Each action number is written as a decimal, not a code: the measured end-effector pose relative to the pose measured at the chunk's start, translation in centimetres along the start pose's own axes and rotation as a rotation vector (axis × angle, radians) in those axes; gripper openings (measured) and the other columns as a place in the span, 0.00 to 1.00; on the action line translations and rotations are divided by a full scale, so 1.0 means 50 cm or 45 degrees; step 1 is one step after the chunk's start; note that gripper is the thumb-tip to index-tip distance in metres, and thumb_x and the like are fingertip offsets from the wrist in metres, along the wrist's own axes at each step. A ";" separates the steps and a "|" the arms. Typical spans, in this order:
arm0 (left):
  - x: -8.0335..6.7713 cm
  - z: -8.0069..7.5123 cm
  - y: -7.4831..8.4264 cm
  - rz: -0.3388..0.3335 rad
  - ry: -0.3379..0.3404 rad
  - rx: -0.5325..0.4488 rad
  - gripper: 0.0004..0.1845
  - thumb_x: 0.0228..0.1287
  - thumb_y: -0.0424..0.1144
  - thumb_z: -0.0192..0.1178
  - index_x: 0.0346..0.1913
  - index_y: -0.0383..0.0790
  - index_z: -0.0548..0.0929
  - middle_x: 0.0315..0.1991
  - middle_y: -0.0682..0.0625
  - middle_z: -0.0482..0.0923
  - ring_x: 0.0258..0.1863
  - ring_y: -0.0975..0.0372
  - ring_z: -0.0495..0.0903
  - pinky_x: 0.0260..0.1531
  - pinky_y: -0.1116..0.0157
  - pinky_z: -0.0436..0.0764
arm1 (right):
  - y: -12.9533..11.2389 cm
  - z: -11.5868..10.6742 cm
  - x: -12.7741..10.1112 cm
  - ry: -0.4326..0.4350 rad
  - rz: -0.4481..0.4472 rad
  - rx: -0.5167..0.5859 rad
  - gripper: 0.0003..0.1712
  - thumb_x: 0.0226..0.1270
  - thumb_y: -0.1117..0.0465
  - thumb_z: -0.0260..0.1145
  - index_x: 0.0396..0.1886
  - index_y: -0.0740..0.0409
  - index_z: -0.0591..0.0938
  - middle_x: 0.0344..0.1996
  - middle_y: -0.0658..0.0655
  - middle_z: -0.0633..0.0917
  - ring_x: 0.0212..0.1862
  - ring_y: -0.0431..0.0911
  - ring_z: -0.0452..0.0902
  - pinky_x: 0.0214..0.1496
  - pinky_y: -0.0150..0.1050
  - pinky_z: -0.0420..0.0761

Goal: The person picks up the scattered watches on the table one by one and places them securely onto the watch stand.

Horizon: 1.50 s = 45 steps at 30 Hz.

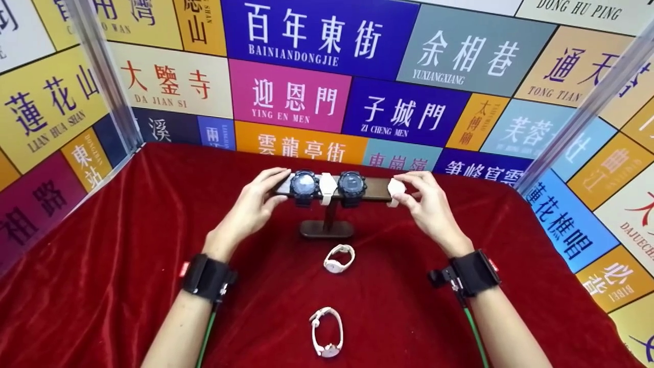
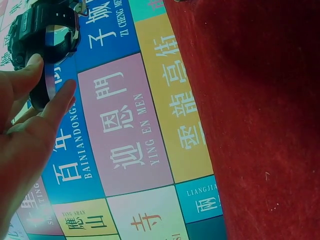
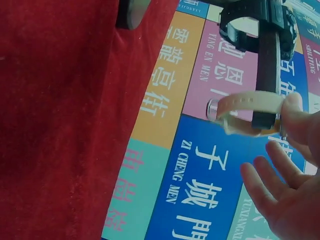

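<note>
White watch looped over the right end of the stand's crossbar, pinched between thumb and forefinger of the right hand, other fingers loosely spread. Left hand at the bar's left end, fingers straight, touching near a dark watch. Between them on the bar, a white strap and a second dark watch. Below the stand's base, on red cloth, two more white watches. Behind, sign-covered panels. Watch faces hard to make out.
</note>
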<state>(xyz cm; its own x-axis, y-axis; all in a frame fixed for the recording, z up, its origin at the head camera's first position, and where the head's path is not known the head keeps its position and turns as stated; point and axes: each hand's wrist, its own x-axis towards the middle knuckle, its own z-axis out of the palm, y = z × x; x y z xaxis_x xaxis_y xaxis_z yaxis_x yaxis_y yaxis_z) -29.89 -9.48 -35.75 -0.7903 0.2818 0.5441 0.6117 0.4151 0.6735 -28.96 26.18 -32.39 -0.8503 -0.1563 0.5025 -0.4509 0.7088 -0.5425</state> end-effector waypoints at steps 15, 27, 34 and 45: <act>0.007 0.000 -0.003 0.041 0.003 0.032 0.27 0.66 0.25 0.61 0.68 0.34 0.75 0.66 0.38 0.73 0.66 0.48 0.74 0.66 0.55 0.76 | 0.014 -0.002 0.017 -0.020 -0.083 0.014 0.23 0.59 0.65 0.74 0.56 0.57 0.86 0.53 0.59 0.87 0.59 0.53 0.77 0.60 0.28 0.72; 0.003 -0.002 -0.003 0.046 0.013 0.067 0.27 0.66 0.25 0.61 0.68 0.34 0.74 0.66 0.37 0.73 0.67 0.47 0.74 0.70 0.52 0.72 | -0.005 0.020 0.031 -0.030 -0.226 0.003 0.24 0.56 0.63 0.76 0.55 0.56 0.87 0.52 0.58 0.88 0.57 0.54 0.78 0.61 0.44 0.76; 0.004 0.005 -0.003 0.041 0.009 0.079 0.27 0.67 0.25 0.60 0.69 0.34 0.74 0.66 0.37 0.73 0.67 0.47 0.74 0.70 0.52 0.72 | -0.016 0.039 0.035 -0.024 -0.314 -0.010 0.24 0.55 0.62 0.77 0.54 0.60 0.86 0.52 0.61 0.88 0.56 0.57 0.76 0.63 0.50 0.72; 0.002 0.003 -0.004 0.031 -0.005 0.093 0.27 0.68 0.26 0.59 0.69 0.34 0.73 0.67 0.38 0.73 0.68 0.47 0.73 0.71 0.52 0.71 | -0.022 0.055 0.034 -0.018 -0.259 0.021 0.25 0.55 0.60 0.77 0.56 0.56 0.86 0.52 0.58 0.88 0.54 0.55 0.79 0.57 0.47 0.77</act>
<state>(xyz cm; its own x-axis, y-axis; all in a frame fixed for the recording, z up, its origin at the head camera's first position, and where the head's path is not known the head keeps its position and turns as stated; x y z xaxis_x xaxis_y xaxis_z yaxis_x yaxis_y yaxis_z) -30.10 -9.40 -35.87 -0.7757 0.2957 0.5576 0.6263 0.4701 0.6219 -30.68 23.24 -32.80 -0.7452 -0.3047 0.5932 -0.6177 0.6505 -0.4419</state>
